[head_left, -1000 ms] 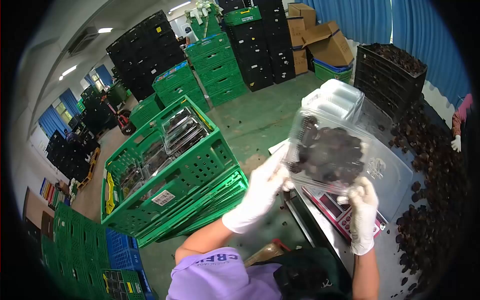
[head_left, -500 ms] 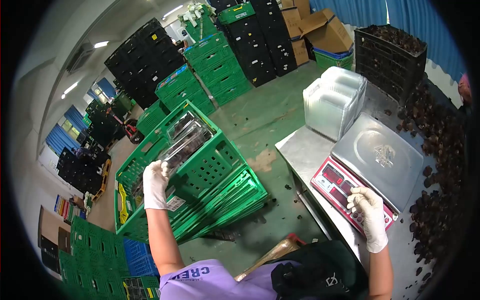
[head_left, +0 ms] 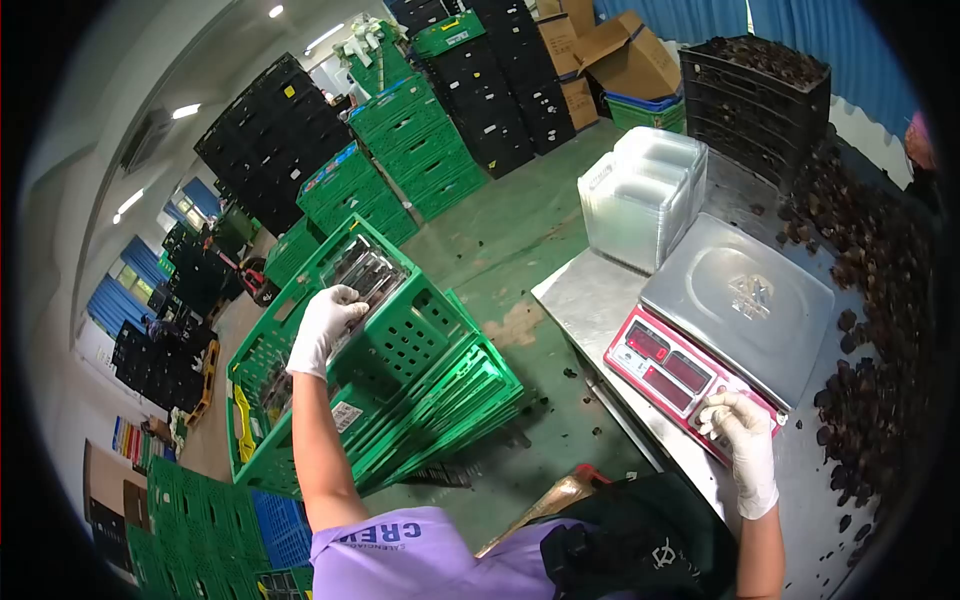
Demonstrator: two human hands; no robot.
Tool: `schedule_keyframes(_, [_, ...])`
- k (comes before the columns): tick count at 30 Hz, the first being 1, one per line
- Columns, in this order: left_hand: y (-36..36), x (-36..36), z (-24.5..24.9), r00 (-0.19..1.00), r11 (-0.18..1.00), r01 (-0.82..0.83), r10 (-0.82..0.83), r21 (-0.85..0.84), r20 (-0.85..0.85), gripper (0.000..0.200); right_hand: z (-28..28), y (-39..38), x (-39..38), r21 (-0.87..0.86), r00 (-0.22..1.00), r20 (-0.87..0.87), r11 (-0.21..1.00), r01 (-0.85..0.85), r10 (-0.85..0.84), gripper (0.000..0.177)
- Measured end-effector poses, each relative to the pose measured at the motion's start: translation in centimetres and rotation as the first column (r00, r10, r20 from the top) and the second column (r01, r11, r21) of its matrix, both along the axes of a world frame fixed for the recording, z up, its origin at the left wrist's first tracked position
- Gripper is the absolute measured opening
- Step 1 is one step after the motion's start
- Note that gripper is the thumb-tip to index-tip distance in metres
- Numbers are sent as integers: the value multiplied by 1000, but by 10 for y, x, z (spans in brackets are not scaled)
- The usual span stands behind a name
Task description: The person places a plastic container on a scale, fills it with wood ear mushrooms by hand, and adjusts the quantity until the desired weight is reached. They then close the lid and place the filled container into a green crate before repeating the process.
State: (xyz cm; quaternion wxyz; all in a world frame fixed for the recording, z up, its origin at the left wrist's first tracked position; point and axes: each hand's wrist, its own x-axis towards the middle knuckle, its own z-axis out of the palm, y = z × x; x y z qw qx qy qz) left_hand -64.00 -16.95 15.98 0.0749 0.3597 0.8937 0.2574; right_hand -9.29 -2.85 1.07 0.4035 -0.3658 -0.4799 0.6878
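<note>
My left hand [head_left: 326, 328], in a white glove, reaches into a green crate [head_left: 412, 338] with its fingers curled at the edge of a clear plastic punnet [head_left: 368, 272] holding dark contents. Other punnets lie lower in the crate, partly hidden by the hand. On the right, my right hand [head_left: 738, 432], also gloved, hovers over the keypad end of a red and white scale [head_left: 668, 378]; its fingers are curled and nothing shows clearly between them. The scale's metal plate [head_left: 745, 300] carries nothing. Behind it stand stacked clear empty punnets [head_left: 640, 200].
Dark loose pieces [head_left: 870, 370] are heaped along the right of the metal table [head_left: 575, 300]. A black crate [head_left: 750, 110] of the same pieces stands behind. Folded green crates lie under the open one. Stacked crates and cardboard boxes [head_left: 630, 60] fill the back.
My left hand has moved up and inward over the crate, and the punnet by it sits lower and flatter. My right hand stays by the scale keys. The view has shifted slightly.
</note>
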Motion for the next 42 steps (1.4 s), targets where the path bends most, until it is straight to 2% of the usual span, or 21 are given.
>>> schedule_keyframes(2, [5, -30, -7, 985, 999, 43, -46, 24, 168, 37, 3, -6, 3, -28, 999, 0, 999, 34, -34, 19])
schedule_keyframes(5, [15, -9, 5, 997, 989, 9, 2, -150, 75, 42, -1, -9, 9, -66, 998, -20, 996, 59, -60, 19])
schedule_keyframes(11, [14, -11, 2, 998, 986, 9, 3, -168, 69, 47, -21, -16, 24, -48, 992, -107, 997, 64, -69, 17])
schedule_keyframes(13, [9, -23, -11, 951, 965, 134, -189, -225, -244, 51, -19, -18, 33, -47, 993, -66, 994, 96, -99, 16])
schedule_keyframes(15, [-3, -46, -30, 894, 920, 216, -321, -328, -311, 60, -20, -19, 39, -34, 993, -22, 993, 117, -118, 15])
schedule_keyframes(17, [-12, -59, -40, 949, 948, 294, -304, -119, -80, 65, -25, -19, 43, -31, 984, -83, 987, 157, -159, 15])
schedule_keyframes(19, [-12, -43, -33, 967, 945, 250, -255, -210, 2, 69, -21, -22, 44, -75, 982, -90, 984, 161, -167, 14])
schedule_keyframes(21, [-3, -64, -49, 936, 896, 352, -334, -269, 111, 74, -23, -24, 45, -53, 979, -105, 984, 170, -175, 14])
schedule_keyframes(23, [0, -70, -55, 952, 906, 304, -297, -293, 70, 79, -21, -27, 47, -90, 971, -133, 978, 186, -197, 14])
schedule_keyframes(25, [7, -59, -50, 970, 969, 127, -78, -211, 229, 83, -29, -28, 54, -74, 971, -158, 983, 171, -181, 15])
schedule_keyframes(26, [-1, -69, -65, 982, 996, 91, -89, -2, 167, 68, -31, -27, 58, -46, 976, -121, 983, 178, -183, 15])
schedule_keyframes(29, [-2, -107, -75, 988, 997, 59, -67, 59, 141, 51, -41, -23, 65, -7, 969, -152, 981, 196, -195, 16])
schedule_keyframes(30, [14, -33, -53, 753, 994, 109, -79, 5, -653, 34, -37, -23, 65, -9, 970, -100, 975, 223, -222, 16])
schedule_keyframes(31, [36, -26, -62, 525, 951, 273, -21, 145, -851, 23, -36, -21, 66, 21, 976, -54, 977, 211, -210, 17])
schedule_keyframes(33, [97, 51, -44, 781, 835, 463, -226, 296, -582, 19, -21, -22, 63, -30, 982, 13, 982, 189, -189, 17])
schedule_keyframes(34, [128, 91, -41, 816, 788, 537, -396, 301, -421, 19, -19, -24, 60, -48, 984, 28, 983, 176, -175, 18])
schedule_keyframes(36, [191, 154, -46, 515, 597, 796, -575, 105, -635, 25, -28, -29, 57, -5, 988, 27, 989, 149, -149, 19])
schedule_keyframes(38, [261, 180, -65, 239, 392, 918, -680, -68, -693, 40, -22, -43, 58, 50, 972, 102, 977, 207, -211, 17])
schedule_keyframes(39, [291, 193, -73, 187, 353, 930, -702, -108, -687, 42, -19, -52, 60, 80, 959, 137, 968, 238, -247, 17])
schedule_keyframes(41, [352, 186, -93, 273, 290, 957, -856, 29, -440, 32, -16, -69, 70, 130, 918, 200, 938, 321, -342, 17])
schedule_keyframes(42, [357, 200, -81, 343, 443, 879, -844, -176, -413, 28, -15, -82, 78, 184, 877, 259, 912, 367, -405, 17])
